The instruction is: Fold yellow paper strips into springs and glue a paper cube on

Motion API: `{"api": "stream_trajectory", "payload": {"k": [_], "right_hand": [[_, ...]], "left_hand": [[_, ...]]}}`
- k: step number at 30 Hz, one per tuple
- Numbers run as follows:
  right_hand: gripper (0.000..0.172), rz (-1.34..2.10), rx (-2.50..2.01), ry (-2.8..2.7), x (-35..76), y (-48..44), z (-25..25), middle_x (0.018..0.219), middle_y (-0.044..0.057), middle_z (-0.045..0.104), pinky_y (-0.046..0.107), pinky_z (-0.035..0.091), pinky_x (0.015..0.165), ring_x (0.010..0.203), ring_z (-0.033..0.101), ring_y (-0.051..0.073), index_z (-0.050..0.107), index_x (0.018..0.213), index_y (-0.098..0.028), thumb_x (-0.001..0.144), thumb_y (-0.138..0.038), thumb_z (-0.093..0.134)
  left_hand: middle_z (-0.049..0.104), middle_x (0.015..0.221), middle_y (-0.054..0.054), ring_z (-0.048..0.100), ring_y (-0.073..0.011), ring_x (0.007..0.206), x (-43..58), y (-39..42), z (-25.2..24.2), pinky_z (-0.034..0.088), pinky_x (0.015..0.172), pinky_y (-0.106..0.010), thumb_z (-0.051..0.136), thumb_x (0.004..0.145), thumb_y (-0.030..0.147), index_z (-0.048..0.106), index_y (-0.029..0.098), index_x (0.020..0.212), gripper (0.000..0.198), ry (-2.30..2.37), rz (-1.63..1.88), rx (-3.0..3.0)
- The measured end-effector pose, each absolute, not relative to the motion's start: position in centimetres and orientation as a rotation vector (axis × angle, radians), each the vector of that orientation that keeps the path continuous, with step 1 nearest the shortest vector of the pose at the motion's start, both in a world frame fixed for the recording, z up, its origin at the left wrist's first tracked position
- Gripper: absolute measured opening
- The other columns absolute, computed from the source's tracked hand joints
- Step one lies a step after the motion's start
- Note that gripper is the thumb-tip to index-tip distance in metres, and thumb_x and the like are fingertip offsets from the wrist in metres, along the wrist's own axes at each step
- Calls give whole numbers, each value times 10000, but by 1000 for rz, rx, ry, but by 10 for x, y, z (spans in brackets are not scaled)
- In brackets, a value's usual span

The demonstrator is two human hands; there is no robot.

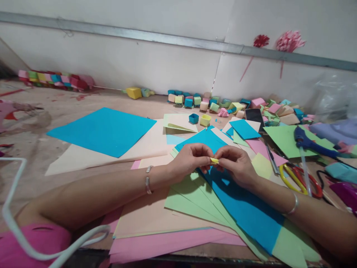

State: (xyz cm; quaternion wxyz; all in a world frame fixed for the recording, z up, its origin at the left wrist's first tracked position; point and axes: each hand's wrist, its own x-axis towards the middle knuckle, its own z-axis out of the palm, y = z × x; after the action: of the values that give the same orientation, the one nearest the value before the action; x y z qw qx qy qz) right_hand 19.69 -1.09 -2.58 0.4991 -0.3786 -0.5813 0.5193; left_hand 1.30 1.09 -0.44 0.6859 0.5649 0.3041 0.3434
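Observation:
Between my fingertips is a small folded piece of yellow paper (214, 160). My left hand (192, 158) pinches its left end, and my right hand (237, 163) pinches the right end. Both hands are closed and hover over blue paper (237, 208), which lies on fanned green sheets (192, 204). Just beyond the hands stand a small blue paper box (193, 118) and a small yellow paper box (205, 120). Part of the yellow piece is hidden by my fingers.
Scissors (292, 178) and a blue glue gun (315, 143) lie at the right. Small paper boxes (192, 100) line the wall. A large blue sheet (103, 132) lies left. A white cable (11, 219) loops at the lower left. Behind the hands is a phone (254, 117).

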Motion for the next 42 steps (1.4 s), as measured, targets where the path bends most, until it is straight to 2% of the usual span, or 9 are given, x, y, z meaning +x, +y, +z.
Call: {"api": "stream_trajectory", "payload": {"k": [6, 11, 14, 20, 25, 30, 35, 40, 42], "right_hand": [[54, 1176, -951, -1475, 197, -11, -23, 646, -31, 605, 229, 423, 510, 545, 534, 100, 654, 739, -198, 747, -145, 652], [80, 1084, -1008, -1599, 197, -13, -17, 621, -31, 579, 232, 424, 543, 565, 528, 104, 636, 765, -193, 796, -146, 580], [27, 1053, -1030, -1649, 196, -13, -18, 672, -23, 568, 244, 415, 550, 603, 524, 115, 602, 794, -194, 820, -197, 597], [71, 848, -1037, -1706, 196, -13, -25, 748, -18, 530, 260, 407, 580, 662, 516, 126, 538, 818, -206, 825, -172, 599], [94, 680, -1013, -1765, 196, -15, -24, 760, -12, 523, 268, 406, 582, 667, 504, 131, 533, 827, -211, 814, -147, 601], [152, 621, -955, -1868, 192, -23, -20, 776, -11, 544, 259, 414, 594, 690, 520, 131, 546, 909, -221, 821, -97, 550], [113, 504, -918, -1959, 195, -22, -17, 734, -11, 554, 247, 422, 585, 650, 504, 122, 544, 830, -213, 846, -102, 532], [187, 164, -793, -2130, 202, -9, -23, 915, 67, 665, 315, 499, 750, 846, 615, 184, 592, 963, -211, 878, -95, 474], [185, 22, -742, -2207, 203, -5, -24, 955, 82, 677, 329, 505, 766, 885, 626, 201, 601, 972, -215, 872, -100, 498]], "left_hand": [[629, 677, -30, 600, -107, 570, 12, 13, -9, 521, 551, -237, 708, 739, 269, 643, 123, 791, 167, 674, 772, 1231], [615, 664, -11, 583, -93, 535, 14, 13, -11, 506, 533, -229, 718, 720, 214, 620, 118, 792, 155, 728, 813, 1337], [604, 653, 7, 580, -87, 532, 14, 13, -12, 494, 525, -215, 716, 730, 220, 610, 128, 829, 172, 767, 837, 1453], [623, 691, -10, 593, -97, 553, 15, 11, -10, 507, 540, -228, 712, 749, 265, 628, 115, 897, 227, 801, 810, 1442], [634, 668, -18, 581, -87, 551, 16, 10, -5, 478, 526, -205, 727, 735, 265, 647, 103, 777, 185, 838, 767, 1372], [631, 650, -7, 553, -82, 544, 15, 9, -5, 452, 523, -207, 751, 686, 219, 658, 110, 744, 154, 825, 720, 1332], [600, 605, 1, 512, -67, 515, 15, 10, -4, 410, 492, -191, 739, 708, 224, 646, 110, 705, 147, 804, 740, 1367], [582, 612, 9, 496, -47, 485, 15, 13, -3, 407, 479, -180, 703, 757, 224, 630, 106, 700, 150, 905, 824, 1274], [580, 608, 11, 495, -43, 473, 16, 13, -4, 402, 474, -179, 701, 768, 231, 627, 107, 698, 160, 929, 838, 1245]]}}
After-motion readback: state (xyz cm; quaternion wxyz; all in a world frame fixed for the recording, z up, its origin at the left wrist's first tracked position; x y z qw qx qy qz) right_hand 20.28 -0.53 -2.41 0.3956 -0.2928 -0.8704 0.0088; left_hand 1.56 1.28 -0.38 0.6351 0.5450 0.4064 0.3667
